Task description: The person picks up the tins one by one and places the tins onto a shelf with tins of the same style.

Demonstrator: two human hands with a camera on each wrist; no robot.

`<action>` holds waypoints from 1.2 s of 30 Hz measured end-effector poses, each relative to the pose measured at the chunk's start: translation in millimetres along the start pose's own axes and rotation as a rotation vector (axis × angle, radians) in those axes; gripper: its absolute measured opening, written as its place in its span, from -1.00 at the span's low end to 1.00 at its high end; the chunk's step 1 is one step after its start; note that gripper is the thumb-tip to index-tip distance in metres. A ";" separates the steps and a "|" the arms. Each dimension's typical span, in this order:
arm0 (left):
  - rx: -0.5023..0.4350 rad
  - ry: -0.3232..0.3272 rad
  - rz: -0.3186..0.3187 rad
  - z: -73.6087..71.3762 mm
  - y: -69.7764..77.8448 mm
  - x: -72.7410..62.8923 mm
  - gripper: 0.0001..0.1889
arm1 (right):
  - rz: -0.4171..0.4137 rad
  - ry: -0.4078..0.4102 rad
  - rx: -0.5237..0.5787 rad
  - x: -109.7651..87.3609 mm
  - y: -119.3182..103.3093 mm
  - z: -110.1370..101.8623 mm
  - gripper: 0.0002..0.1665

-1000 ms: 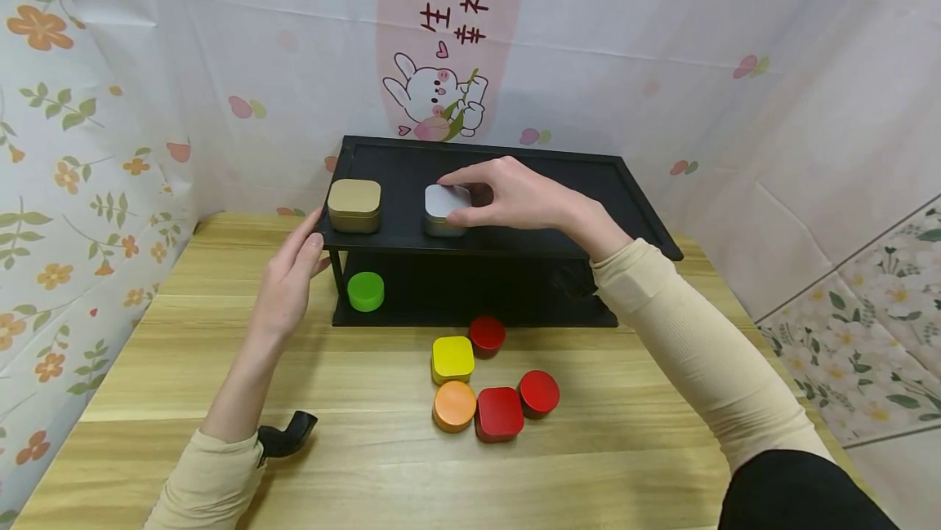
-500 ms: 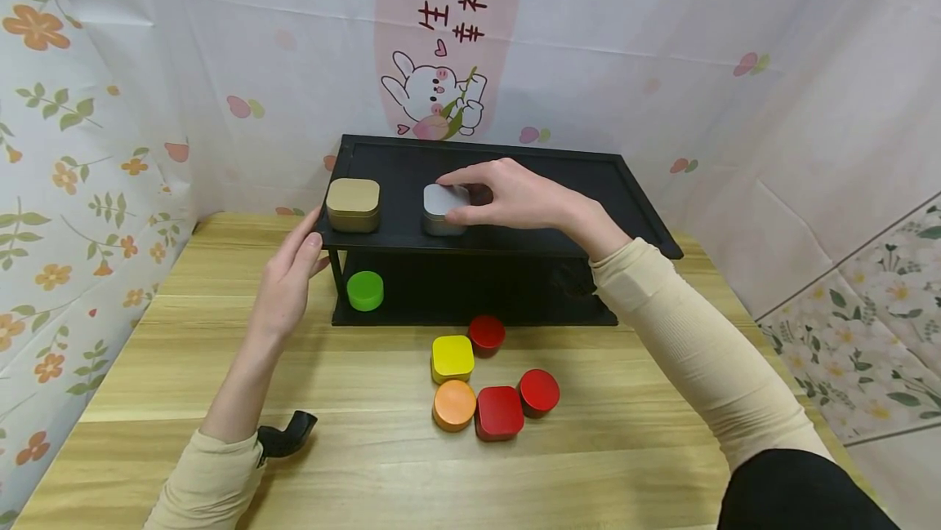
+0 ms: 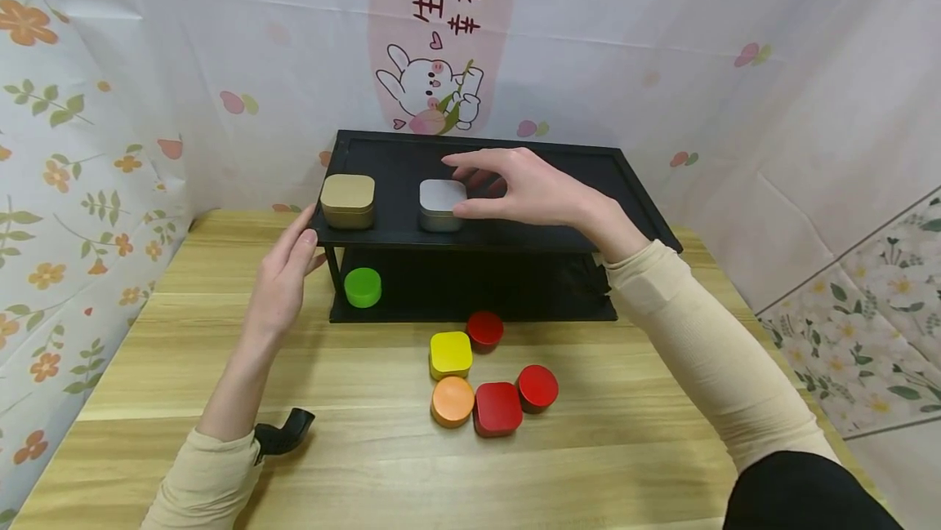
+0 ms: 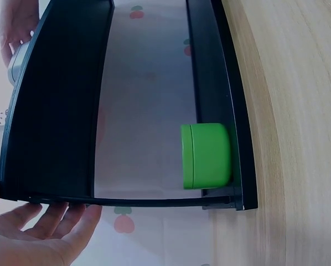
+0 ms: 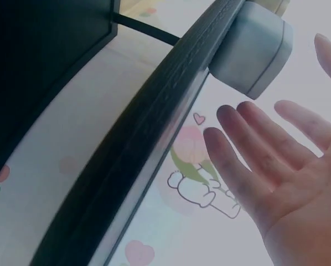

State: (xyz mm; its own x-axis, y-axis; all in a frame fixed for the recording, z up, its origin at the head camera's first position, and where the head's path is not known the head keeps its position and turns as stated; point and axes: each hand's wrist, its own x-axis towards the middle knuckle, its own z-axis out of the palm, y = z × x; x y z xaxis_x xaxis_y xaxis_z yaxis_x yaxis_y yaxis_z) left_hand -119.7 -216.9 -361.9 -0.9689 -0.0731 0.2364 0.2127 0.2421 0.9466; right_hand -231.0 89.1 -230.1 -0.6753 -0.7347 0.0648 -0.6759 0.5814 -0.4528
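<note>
A black two-tier shelf (image 3: 397, 158) stands on the table. My left hand (image 3: 278, 293) holds the left end of its top board, with the thumb at the front corner and the fingers along the end edge. On that board sit a gold square tin (image 3: 348, 203) at the left and a silver square tin (image 3: 437, 207) toward the middle. My right hand (image 3: 531, 187) hovers just right of the silver tin, its fingers spread. The right wrist view shows a gap between those fingers and the silver tin (image 5: 247, 52). A green round tin (image 3: 363, 288) rests at the left of the lower tier.
In front of the shelf lie a yellow square tin (image 3: 451, 355), an orange round tin (image 3: 452, 402), a red square tin (image 3: 497, 410) and two red round tins, one nearer the shelf (image 3: 485, 332). Printed cloth (image 3: 279, 73) hangs behind the wooden table (image 3: 353, 465).
My right hand has let go of the silver tin, spreading its fingers and drawing back to the right. The tin stays on the top board. My left hand keeps its hold on the shelf.
</note>
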 end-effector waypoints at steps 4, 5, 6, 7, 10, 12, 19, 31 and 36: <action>0.004 -0.001 -0.009 -0.9 -0.1 -0.4 -0.40 | -0.012 0.047 -0.006 -8.8 1.5 -1.2 -0.16; 0.004 -0.001 -0.011 -1.1 -0.1 -0.6 -0.40 | -0.015 0.058 -0.008 -11.4 1.5 -1.5 -0.16; 0.004 0.000 -0.012 -1.1 -0.1 -0.7 -0.40 | -0.017 0.068 -0.012 -14.2 1.0 -2.1 -0.16; 0.003 0.000 -0.012 -1.1 -0.2 -0.8 -0.40 | -0.017 0.076 -0.017 -16.9 0.5 -2.5 -0.15; 0.001 0.002 -0.011 -1.3 -0.3 -0.6 -0.40 | -0.016 0.100 -0.019 -25.4 -1.6 -4.5 -0.14; 0.000 0.003 -0.007 -1.7 -0.2 -0.2 -0.41 | -0.015 0.116 -0.017 -31.1 -3.1 -6.1 -0.13; 0.017 0.004 -0.002 -4.7 0.3 0.9 -0.41 | -0.038 0.164 -0.040 -49.7 -4.7 -7.3 -0.14; 0.031 -0.004 -0.001 -3.7 -1.1 1.1 -0.41 | -0.060 0.209 -0.026 -79.9 -1.1 3.8 -0.19; 0.022 -0.006 0.004 -1.9 -1.7 1.5 -0.41 | -0.068 0.224 -0.013 -90.9 -1.6 8.1 -0.23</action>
State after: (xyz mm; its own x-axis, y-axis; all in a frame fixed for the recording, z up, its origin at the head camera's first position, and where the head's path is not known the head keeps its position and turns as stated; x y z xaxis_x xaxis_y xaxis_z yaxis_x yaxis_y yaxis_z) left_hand -121.2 -219.3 -362.8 -0.9687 -0.0666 0.2393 0.2142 0.2633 0.9406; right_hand -166.1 152.2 -242.5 -0.6756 -0.6772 0.2916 -0.7251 0.5385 -0.4293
